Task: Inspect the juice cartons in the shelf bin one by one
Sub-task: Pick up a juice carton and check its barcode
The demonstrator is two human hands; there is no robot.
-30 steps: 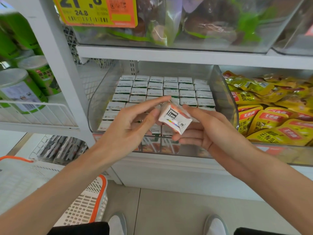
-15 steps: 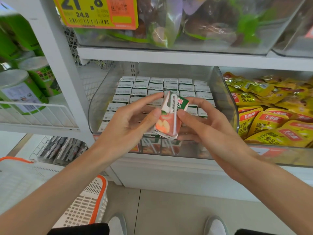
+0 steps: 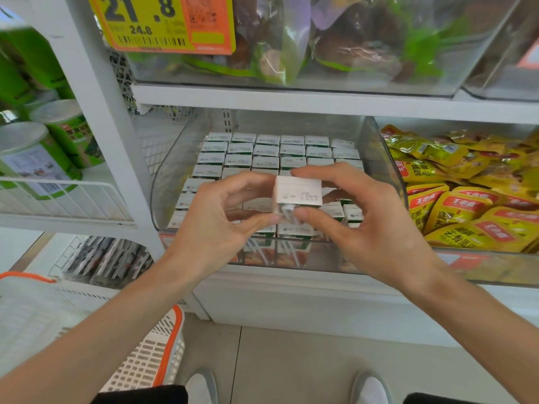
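Both hands hold one juice carton (image 3: 299, 191) above the clear bin (image 3: 379, 158) of cartons. The left hand (image 3: 215, 225) pinches its left side with curled fingers. The right hand (image 3: 364, 223) grips the other side.

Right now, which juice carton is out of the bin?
The carton pinched between left hand and right hand, white top toward the camera. The other cartons stand in rows inside the bin.

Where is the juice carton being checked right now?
Head view, centre: the juice carton is pinched between the left hand and right hand, above front rows of the clear shelf bin.
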